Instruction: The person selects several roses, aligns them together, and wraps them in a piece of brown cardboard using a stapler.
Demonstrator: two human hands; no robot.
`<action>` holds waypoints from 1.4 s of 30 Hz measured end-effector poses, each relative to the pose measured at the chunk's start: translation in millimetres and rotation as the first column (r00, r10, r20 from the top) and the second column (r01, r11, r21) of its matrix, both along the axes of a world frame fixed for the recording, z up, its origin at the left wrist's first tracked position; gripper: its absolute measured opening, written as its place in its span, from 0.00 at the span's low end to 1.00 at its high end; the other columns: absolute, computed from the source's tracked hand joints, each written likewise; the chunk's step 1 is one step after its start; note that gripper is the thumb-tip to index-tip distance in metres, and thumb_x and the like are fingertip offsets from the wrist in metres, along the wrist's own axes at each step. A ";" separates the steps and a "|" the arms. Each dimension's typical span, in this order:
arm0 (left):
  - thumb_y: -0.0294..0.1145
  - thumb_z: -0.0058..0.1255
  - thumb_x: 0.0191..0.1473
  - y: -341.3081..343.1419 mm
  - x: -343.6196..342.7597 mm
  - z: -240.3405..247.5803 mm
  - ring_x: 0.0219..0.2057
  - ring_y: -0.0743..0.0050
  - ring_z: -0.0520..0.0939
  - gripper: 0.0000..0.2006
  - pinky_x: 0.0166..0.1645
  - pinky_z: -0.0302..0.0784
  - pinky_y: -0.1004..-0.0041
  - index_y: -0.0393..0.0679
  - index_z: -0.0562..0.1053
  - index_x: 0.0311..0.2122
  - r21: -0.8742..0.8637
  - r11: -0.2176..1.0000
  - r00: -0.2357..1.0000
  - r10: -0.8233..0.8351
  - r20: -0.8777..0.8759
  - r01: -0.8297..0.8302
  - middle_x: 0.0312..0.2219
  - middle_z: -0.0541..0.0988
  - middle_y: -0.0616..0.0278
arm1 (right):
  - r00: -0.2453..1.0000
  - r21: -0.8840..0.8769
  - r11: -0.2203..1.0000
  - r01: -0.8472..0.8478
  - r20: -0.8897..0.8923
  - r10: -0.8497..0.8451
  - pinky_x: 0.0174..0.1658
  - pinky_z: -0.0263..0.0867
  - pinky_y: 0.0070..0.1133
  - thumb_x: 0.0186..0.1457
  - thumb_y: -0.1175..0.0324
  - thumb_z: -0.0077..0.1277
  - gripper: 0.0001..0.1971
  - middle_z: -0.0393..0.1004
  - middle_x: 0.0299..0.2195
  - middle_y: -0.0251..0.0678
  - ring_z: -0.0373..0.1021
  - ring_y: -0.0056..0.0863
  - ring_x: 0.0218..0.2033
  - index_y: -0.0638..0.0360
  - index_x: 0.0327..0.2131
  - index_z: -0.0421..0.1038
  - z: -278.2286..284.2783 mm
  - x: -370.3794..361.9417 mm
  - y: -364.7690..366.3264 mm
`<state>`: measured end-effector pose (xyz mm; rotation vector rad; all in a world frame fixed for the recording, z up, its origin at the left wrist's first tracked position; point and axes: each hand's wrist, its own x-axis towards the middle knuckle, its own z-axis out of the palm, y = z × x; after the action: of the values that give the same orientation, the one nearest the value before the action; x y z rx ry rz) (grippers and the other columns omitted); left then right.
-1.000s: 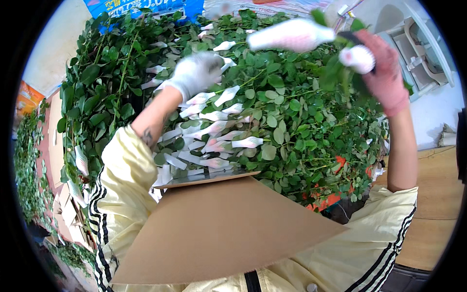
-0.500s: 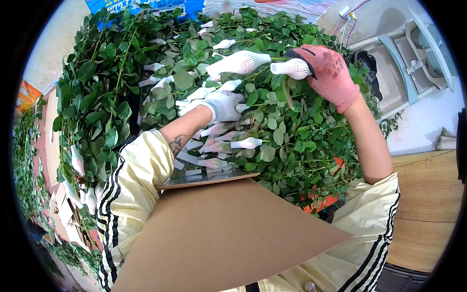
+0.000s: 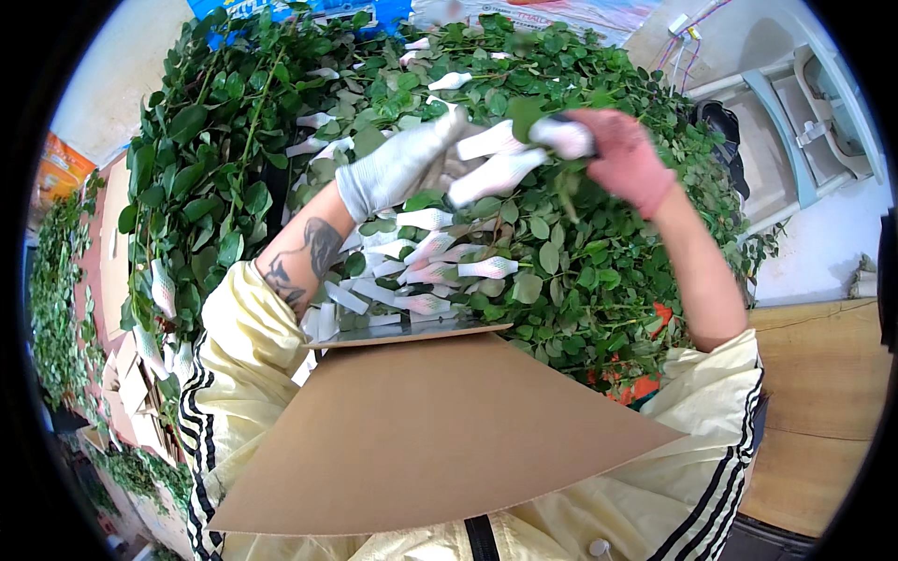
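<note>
At the far left, a second bank of foliage (image 3: 65, 280) runs along the edge, and netted buds (image 3: 161, 290) hang at the left rim of the main heap of leafy stems (image 3: 224, 187) that fills the work surface. Moving right, the left hand (image 3: 398, 166), in a white knit glove, has lifted off the fan of wrapped buds (image 3: 421, 271) where it lay half a second ago and now reaches up and rightward, fingers loosely open, its tips just touching the lifted flowers. These are the wrapped bud heads (image 3: 500, 164), white sleeves with their long axes slanting from lower left to upper right, the bud ends pointing left toward the white glove and the stems trailing down into the leaves (where they cannot be followed). The right hand (image 3: 622, 159), in a reddish glove, has come down and inward from high at the right and now closes its grip around the top of that small bunch above the middle of the heap, so the two hands appear to be meeting on it. A sheet of brown cardboard (image 3: 440, 439) lies across the near edge, and pale framed furniture (image 3: 795, 122) stands at the right.
</note>
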<state>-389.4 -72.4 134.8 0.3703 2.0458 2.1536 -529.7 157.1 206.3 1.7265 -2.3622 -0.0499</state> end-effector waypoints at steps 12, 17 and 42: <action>0.42 0.49 0.46 -11.0 18.4 -38.0 0.37 0.53 0.75 0.19 0.44 0.70 0.64 0.42 0.72 0.42 -0.774 0.410 0.864 0.369 -0.343 -0.482 0.32 0.75 0.53 | 0.924 -0.782 0.593 0.193 -0.059 -0.379 0.42 0.63 0.28 0.45 0.69 0.48 0.16 0.74 0.35 0.45 0.70 0.36 0.37 0.66 0.39 0.70 165.8 -72.9 100.9; 0.47 0.50 0.44 -19.4 -33.9 -62.4 0.40 0.54 0.77 0.23 0.44 0.69 0.62 0.46 0.70 0.44 -0.889 0.319 0.923 0.309 -0.231 -0.329 0.36 0.77 0.51 | 0.957 -0.524 0.832 -0.182 -0.288 0.028 0.50 0.62 0.31 0.37 0.82 0.48 0.28 0.71 0.42 0.45 0.67 0.41 0.44 0.55 0.48 0.65 97.0 -25.8 15.3; 0.44 0.53 0.44 -48.8 -12.0 -29.3 0.34 0.63 0.77 0.21 0.38 0.70 0.70 0.44 0.74 0.43 -0.477 0.874 0.992 0.124 0.028 -0.096 0.32 0.78 0.51 | 0.865 -0.079 0.978 -0.194 0.456 0.208 0.56 0.51 0.30 0.37 0.87 0.39 0.30 0.65 0.47 0.44 0.58 0.42 0.52 0.61 0.50 0.60 -69.3 -37.0 -59.5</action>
<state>-401.4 -121.2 105.5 0.1254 2.5112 1.6005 -566.8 97.6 137.0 2.1554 -2.4446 0.4840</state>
